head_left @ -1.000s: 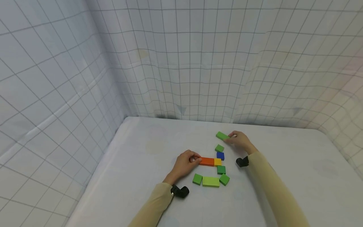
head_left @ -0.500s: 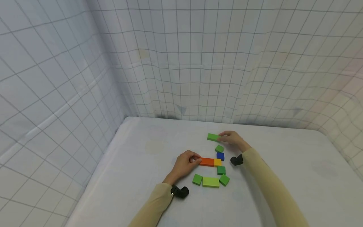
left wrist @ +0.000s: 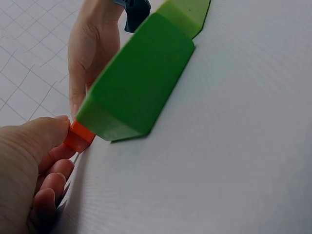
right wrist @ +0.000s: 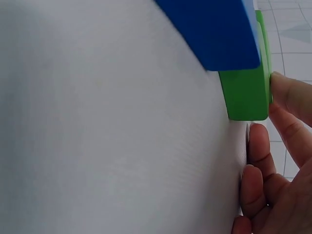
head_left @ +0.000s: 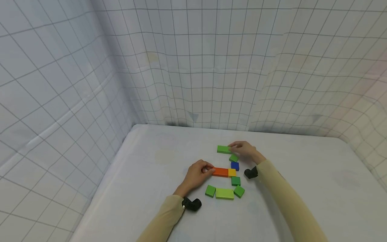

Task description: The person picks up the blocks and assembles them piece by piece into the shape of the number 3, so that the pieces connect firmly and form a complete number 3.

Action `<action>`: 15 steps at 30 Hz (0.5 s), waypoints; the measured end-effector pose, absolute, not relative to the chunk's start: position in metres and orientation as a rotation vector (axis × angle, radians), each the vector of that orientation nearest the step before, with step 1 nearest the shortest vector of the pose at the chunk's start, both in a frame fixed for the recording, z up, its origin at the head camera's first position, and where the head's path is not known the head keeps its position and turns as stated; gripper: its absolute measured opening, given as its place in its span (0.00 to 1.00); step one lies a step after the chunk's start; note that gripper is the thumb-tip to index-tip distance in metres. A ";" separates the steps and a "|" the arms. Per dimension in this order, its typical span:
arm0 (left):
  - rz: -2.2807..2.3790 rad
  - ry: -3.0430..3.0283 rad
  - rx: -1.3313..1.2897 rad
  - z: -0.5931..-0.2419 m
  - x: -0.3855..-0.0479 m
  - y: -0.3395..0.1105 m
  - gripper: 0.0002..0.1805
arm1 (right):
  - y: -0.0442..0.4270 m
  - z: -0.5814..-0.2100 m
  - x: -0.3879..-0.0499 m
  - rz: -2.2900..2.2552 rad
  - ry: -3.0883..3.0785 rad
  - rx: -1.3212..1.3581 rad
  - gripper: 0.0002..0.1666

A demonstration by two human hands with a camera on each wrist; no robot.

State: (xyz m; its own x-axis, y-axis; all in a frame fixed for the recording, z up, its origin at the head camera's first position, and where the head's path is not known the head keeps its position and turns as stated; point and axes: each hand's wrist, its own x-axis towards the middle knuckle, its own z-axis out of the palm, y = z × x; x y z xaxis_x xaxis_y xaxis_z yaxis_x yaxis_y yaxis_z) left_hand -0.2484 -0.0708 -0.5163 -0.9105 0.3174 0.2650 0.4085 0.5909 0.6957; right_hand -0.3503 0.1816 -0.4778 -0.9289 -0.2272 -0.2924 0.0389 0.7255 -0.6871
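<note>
At the far end of a row of blocks, my right hand (head_left: 245,150) pinches the right end of a long green block (head_left: 223,149) lying flat. Just in front of that block is a small green block (head_left: 233,158), then a blue block (head_left: 234,166). My left hand (head_left: 196,175) pinches the left end of an orange block (head_left: 220,172) between thumb and fingers, also seen close in the left wrist view. A yellow block (head_left: 232,172) touches the orange block's right end. The right wrist view shows the blue block large, partly covering green behind it.
Nearer me lie a dark green block (head_left: 235,181), a tilted green block (head_left: 239,191), a long lime block (head_left: 224,193) and another small green block (head_left: 210,191). The white table (head_left: 145,161) meets a gridded white curtain (head_left: 199,77) at the back and sides.
My right hand has slid the long green block to the left and then slightly nearer, turning it from slanted to roughly crosswise. The left hand and orange block stay put.
</note>
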 end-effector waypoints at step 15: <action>-1.243 -2.690 -0.623 -0.517 -0.249 -0.071 0.12 | 0.185 -0.480 -0.348 -1.053 2.536 -0.207 0.24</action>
State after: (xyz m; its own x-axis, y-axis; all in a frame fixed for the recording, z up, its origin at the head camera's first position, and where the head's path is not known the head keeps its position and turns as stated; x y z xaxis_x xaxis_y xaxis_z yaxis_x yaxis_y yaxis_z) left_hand -0.2491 -0.0713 -0.5165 -0.9091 0.3182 0.2690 0.4110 0.5796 0.7037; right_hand -0.3477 0.1848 -0.4802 -0.9148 -0.2777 -0.2933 0.0116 0.7078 -0.7063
